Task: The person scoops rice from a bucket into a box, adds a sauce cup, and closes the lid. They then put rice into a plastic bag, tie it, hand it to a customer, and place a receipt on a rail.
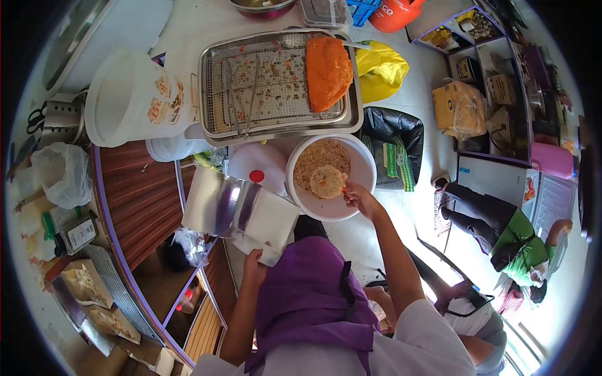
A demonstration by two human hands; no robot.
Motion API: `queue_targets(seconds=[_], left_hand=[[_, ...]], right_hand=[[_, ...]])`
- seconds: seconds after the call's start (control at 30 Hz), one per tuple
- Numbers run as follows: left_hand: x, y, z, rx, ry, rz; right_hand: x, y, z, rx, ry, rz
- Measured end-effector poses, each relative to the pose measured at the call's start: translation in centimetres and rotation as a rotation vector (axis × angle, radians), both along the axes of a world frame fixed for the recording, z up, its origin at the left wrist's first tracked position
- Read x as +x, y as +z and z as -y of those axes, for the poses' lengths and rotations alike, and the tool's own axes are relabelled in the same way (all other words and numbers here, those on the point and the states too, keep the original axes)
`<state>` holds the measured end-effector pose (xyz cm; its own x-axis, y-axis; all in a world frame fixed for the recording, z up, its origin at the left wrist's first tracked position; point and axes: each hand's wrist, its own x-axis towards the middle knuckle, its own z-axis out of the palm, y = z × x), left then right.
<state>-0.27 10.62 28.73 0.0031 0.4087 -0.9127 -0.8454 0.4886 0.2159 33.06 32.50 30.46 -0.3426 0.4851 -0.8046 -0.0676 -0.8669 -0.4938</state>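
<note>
My left hand [254,266] is closed on the lower edge of a foil-lined carton [266,219], whose silvery panels lie spread open. Out over a white bucket [367,166], my right hand [359,197] grips the edge of a round scoop [327,182] heaped with pale, grainy food with orange bits. Its handle is mostly hidden by my fingers. Loose rice-like food [320,153] of the same look fills the bucket's bottom. Beyond the bucket, a metal tray with a wire rack [269,81] carries tongs [252,94] and an orange, cloth-like piece [327,72].
A tall clear tub [128,97] stands left of the tray. To the right are a yellow bag [379,69] and a black-lined bin [398,125]. A person in green [517,238] stands at far right; another person's arm [433,282] shows close by my right side.
</note>
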Motion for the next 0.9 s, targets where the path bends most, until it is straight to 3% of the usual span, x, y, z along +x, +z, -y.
queue_targets(seconds=[0.13,0.27,0.4,0.5,0.63,0.73,0.9], left_hand=[[-0.2,2.9,-0.9,0.019,-0.218,-0.143],[1.6,1.8,-3.6,0.026,-0.224,-0.199],[2.5,0.3,-7.3,0.089,-0.278,-0.148],[3.6,0.3,-9.4,0.172,-0.306,-0.133],[4.4,-0.4,-9.9,0.269,-0.281,-0.144],[4.3,-0.8,-9.4,0.317,-0.337,-0.102],[4.5,-0.4,-8.8,0.347,-0.247,-0.095]], right_hand=[[1.3,4.1,0.6,-0.01,-0.149,-0.068],[4.2,6.6,1.7,0.042,-0.208,-0.284],[3.1,10.9,1.7,0.101,-0.183,-0.262],[1.6,11.9,1.5,0.068,-0.111,-0.289],[-2.3,10.7,0.5,0.148,0.082,-0.092],[-5.4,9.1,0.0,0.519,0.317,0.135],[-6.2,5.5,-0.1,0.791,0.543,0.239]])
